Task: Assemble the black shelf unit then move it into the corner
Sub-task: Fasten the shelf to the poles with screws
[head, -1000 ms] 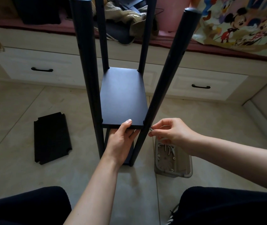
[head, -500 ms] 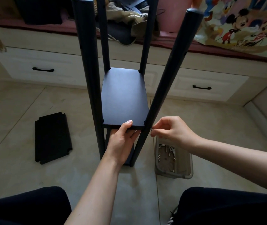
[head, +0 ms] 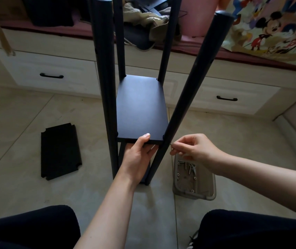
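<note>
Standing upright on the tiled floor (head: 26,141) before the white drawers (head: 50,72), the black shelf unit (head: 141,108) with four poles rising past one fitted shelf board. Gripping that board's near edge, thumb on top and fingers curled beneath, the left hand (head: 138,155); pinching a small screw (head: 171,144) against the near right pole (head: 188,97), the right hand (head: 194,150). Lying flat on the floor to the left, a loose black panel (head: 60,151); sitting just right of the unit, a clear tray (head: 194,180) holding screws.
</note>
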{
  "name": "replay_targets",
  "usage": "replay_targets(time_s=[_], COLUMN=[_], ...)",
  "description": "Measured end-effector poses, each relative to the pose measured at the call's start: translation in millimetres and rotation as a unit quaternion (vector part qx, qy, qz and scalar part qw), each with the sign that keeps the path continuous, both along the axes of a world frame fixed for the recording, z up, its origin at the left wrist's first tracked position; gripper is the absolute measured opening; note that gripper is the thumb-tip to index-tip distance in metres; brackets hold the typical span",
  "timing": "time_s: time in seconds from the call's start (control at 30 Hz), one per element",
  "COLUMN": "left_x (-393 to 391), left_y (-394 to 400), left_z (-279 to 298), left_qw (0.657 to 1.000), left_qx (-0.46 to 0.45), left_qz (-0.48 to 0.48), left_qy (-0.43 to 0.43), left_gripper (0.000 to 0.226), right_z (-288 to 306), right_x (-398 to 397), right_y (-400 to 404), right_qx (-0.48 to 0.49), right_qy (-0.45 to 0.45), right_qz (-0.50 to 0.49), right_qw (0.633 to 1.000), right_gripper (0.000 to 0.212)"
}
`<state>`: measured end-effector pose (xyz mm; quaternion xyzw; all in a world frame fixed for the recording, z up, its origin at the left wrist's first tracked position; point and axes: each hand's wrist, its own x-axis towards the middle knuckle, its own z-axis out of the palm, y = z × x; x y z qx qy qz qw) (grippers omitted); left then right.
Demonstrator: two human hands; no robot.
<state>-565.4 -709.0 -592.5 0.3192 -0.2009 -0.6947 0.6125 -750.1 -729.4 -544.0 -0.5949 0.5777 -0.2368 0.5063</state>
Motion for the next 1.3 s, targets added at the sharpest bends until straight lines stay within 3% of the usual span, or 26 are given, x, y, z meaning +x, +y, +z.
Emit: replay_targets(time_s=[0.37, 0.63, 0.73, 0.83, 0.93, 1.07, 1.13, 1.3], left_x=[1, 0, 0, -1, 0, 0, 1, 5], left_y=[0, 2, 1, 0, 0, 0, 1, 1], left_z=[-1, 2, 0, -1, -1, -2, -3, -4], left_qw=[1.0, 1.0, 1.0, 1.0, 1.0, 1.0, 1.0, 1.0], left_qx=[0.006, -0.001, -0.003, -0.011, -0.008, -0.005, -0.008, -0.004], left_qz=[0.003, -0.002, 0.002, 0.004, 0.002, -0.003, -0.005, -0.004], left_qy=[-0.015, -0.013, -0.002, 0.007, 0.002, -0.007, -0.004, 0.009], left_gripper=[0.068, 0.065, 0.06, 0.054, 0.059, 0.061, 0.058, 0.055], right_z=[-3, 5, 8, 7, 6, 9, 12, 14], right_x=[2, -1, 0, -1, 0, 2, 0, 2], right_y=[-13, -13, -11, -9, -10, -16, -21, -30], right_qx=[-0.1, -0.118, -0.195, -0.261, -0.232, -0.123, -0.085, -0.075], right_qy=[0.052, 0.051, 0.12, 0.181, 0.149, 0.054, 0.029, 0.02], right_qz=[0.028, 0.061, 0.085, 0.119, 0.109, 0.139, 0.178, 0.213], right_qw=[0.993, 0.99, 0.97, 0.941, 0.955, 0.981, 0.98, 0.974], right_gripper=[0.007, 0.006, 0.008, 0.026, 0.054, 0.081, 0.083, 0.062])
